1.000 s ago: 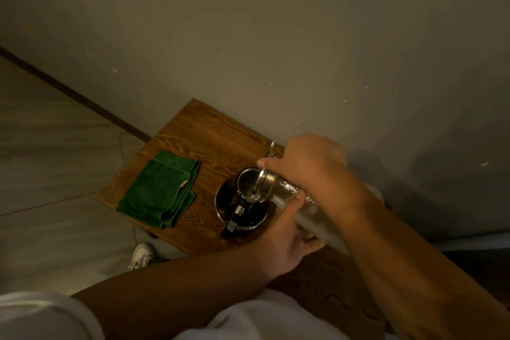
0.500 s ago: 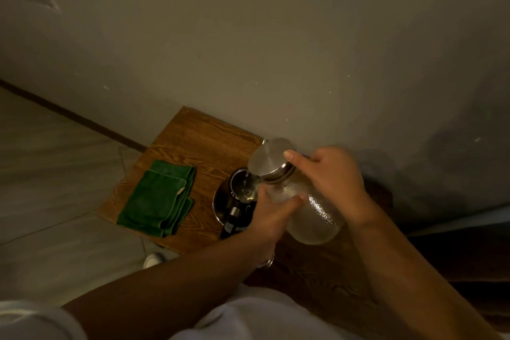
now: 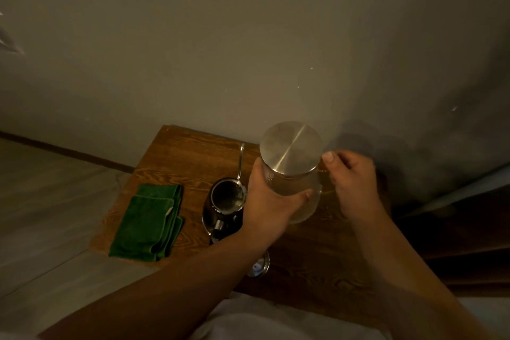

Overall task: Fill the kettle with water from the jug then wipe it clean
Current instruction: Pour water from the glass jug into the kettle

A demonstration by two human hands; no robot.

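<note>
Step in hand: judged from the upright glass jug (image 3: 292, 190), the pour looks finished and the jug needs setting down on the wooden table (image 3: 179, 157).
Jug: held upright, its steel lid (image 3: 291, 146) facing the camera, just right of the kettle; whether its base touches the table cannot be told.
Left hand (image 3: 271, 201): wrapped around the jug's body, fingers closed on the glass.
Right hand (image 3: 352, 182): closed on the jug's handle at the far right side.
Kettle (image 3: 225, 207): stands open on the table, water glinting inside, thin spout (image 3: 240, 160) pointing toward the wall.
Kettle lid (image 3: 259, 263): probably the round metal piece lying near the table's front edge.
Green cloth (image 3: 147, 222): folded, left of the kettle, apart from it.
How to do it well: lower the jug straight down clear of the kettle and spout, release only once it rests flat, then take the cloth.
Risk: wet glass may slip; keep both grips until it settles.
</note>
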